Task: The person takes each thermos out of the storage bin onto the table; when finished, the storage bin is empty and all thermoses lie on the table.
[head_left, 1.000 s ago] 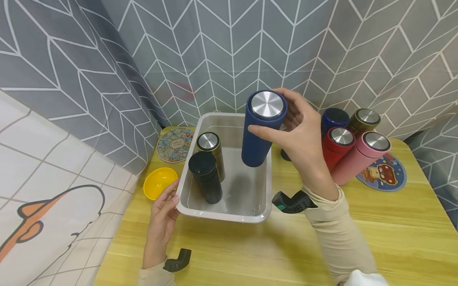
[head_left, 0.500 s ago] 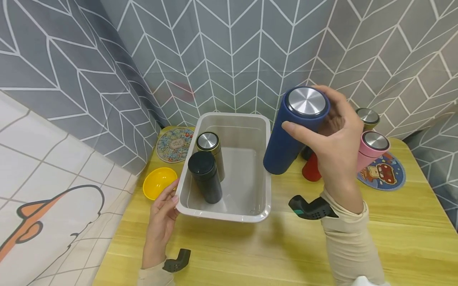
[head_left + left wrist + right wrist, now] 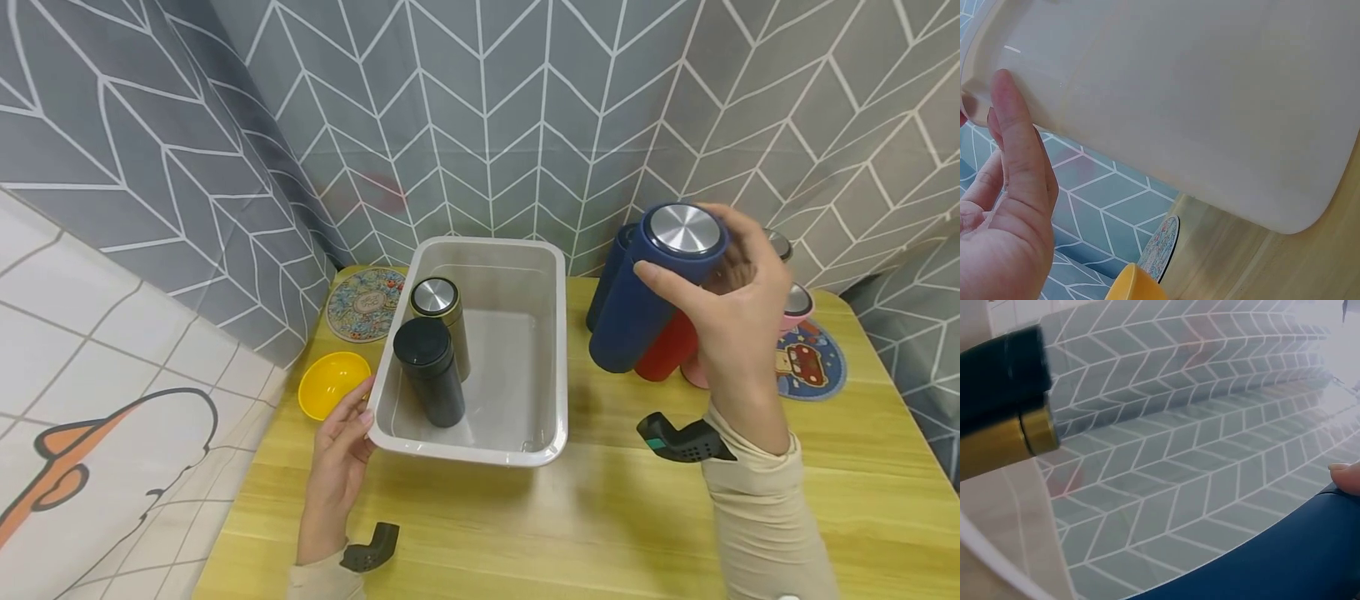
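Observation:
My right hand (image 3: 742, 317) grips a large dark blue thermos (image 3: 633, 312) with a silver lid, held slightly tilted to the right of a pale grey plastic bin (image 3: 465, 452). In the right wrist view, only my thumb (image 3: 1347, 478) and part of the blue thermos (image 3: 1285, 559) show. My left hand (image 3: 341, 450) holds the bin's near left rim, thumb on top. From the left wrist, its fingers (image 3: 1019, 144) lie against the bin's outside (image 3: 1197, 106). Inside the bin, a black thermos (image 3: 431, 375) stands before an olive-gold thermos (image 3: 453, 329) with a silver lid.
Behind the held thermos, partly hidden, are another blue thermos (image 3: 609, 279), a red thermos (image 3: 663, 350), a pink thermos (image 3: 798, 302) and another silver lid (image 3: 780, 243). A yellow bowl (image 3: 333, 385) and a round patterned mat (image 3: 366, 307) lie left; a cartoon mat (image 3: 813, 367) lies right.
My right hand has carried the blue thermos rightward out from over the bin, then a little lower, in front of the other thermoses. The left hand and bin stay put.

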A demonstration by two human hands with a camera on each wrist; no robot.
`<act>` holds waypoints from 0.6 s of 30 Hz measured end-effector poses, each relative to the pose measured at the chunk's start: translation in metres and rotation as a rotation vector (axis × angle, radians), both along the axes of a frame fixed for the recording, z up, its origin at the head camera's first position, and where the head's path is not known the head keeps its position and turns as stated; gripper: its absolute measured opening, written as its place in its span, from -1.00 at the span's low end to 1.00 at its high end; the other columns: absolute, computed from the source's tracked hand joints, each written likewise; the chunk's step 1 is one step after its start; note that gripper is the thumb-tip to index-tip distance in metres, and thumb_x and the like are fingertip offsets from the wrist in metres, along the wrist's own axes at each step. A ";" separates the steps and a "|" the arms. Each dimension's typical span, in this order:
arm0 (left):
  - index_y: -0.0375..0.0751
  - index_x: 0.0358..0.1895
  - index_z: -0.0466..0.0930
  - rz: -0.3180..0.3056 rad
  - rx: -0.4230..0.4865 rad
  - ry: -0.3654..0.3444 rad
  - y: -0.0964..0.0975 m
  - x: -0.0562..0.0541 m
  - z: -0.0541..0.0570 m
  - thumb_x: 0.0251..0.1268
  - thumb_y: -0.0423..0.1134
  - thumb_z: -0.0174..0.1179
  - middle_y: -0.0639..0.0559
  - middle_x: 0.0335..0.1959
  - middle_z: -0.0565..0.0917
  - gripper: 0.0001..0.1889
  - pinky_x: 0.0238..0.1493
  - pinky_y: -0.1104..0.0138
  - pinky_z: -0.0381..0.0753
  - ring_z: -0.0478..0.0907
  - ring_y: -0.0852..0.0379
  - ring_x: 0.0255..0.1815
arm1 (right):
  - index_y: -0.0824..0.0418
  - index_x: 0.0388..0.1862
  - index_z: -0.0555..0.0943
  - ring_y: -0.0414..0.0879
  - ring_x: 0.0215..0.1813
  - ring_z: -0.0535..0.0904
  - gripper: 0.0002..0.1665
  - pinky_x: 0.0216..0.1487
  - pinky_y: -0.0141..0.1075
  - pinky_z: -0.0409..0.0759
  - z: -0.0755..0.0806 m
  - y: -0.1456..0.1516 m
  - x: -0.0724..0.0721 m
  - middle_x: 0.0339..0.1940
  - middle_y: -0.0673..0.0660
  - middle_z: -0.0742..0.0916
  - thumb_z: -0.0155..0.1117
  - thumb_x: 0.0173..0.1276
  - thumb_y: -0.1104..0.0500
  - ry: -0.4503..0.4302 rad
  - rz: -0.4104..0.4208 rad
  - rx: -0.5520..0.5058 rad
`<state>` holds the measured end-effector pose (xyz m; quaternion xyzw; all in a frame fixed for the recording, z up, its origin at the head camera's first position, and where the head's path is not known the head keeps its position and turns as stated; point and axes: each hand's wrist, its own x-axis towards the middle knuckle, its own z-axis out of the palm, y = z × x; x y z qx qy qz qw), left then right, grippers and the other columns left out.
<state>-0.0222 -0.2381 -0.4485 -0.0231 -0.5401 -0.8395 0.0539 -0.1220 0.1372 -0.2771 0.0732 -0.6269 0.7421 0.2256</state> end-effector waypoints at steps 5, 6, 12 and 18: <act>-0.03 0.27 0.58 -0.008 0.007 0.009 0.000 0.000 -0.001 0.50 -0.49 -0.15 0.12 -0.07 0.70 -0.53 -0.08 0.45 0.74 0.65 0.27 -0.11 | 0.19 0.18 0.61 -0.03 0.07 0.65 -0.27 0.08 -0.43 0.61 -0.013 0.005 -0.005 0.02 0.10 0.76 0.55 -0.06 0.47 -0.053 -0.002 0.057; -0.03 0.27 0.58 -0.009 0.008 0.011 0.000 0.000 -0.001 0.50 -0.50 -0.15 0.12 -0.06 0.70 -0.53 -0.08 0.45 0.74 0.65 0.27 -0.11 | 0.18 0.18 0.61 -0.04 0.07 0.66 -0.27 0.08 -0.44 0.62 -0.017 0.005 -0.006 0.02 0.09 0.76 0.56 -0.05 0.46 -0.060 -0.003 0.077; -0.03 0.27 0.58 -0.006 0.007 0.010 -0.001 0.000 -0.002 0.50 -0.49 -0.15 0.13 -0.02 0.69 -0.53 -0.08 0.46 0.74 0.65 0.28 -0.10 | 0.16 0.19 0.62 -0.12 0.06 0.69 -0.24 0.06 -0.51 0.64 -0.036 0.004 -0.018 0.02 0.01 0.78 0.60 -0.07 0.42 -0.095 -0.029 0.181; -0.03 0.27 0.59 -0.003 0.012 0.005 -0.001 0.000 -0.002 0.49 -0.50 -0.15 0.13 -0.05 0.68 -0.53 -0.08 0.46 0.74 0.64 0.28 -0.11 | 0.04 0.30 0.57 -0.30 0.09 0.67 -0.14 0.12 -0.58 0.60 -0.055 0.008 -0.030 0.09 -0.06 0.75 0.66 -0.05 0.27 -0.197 -0.076 0.363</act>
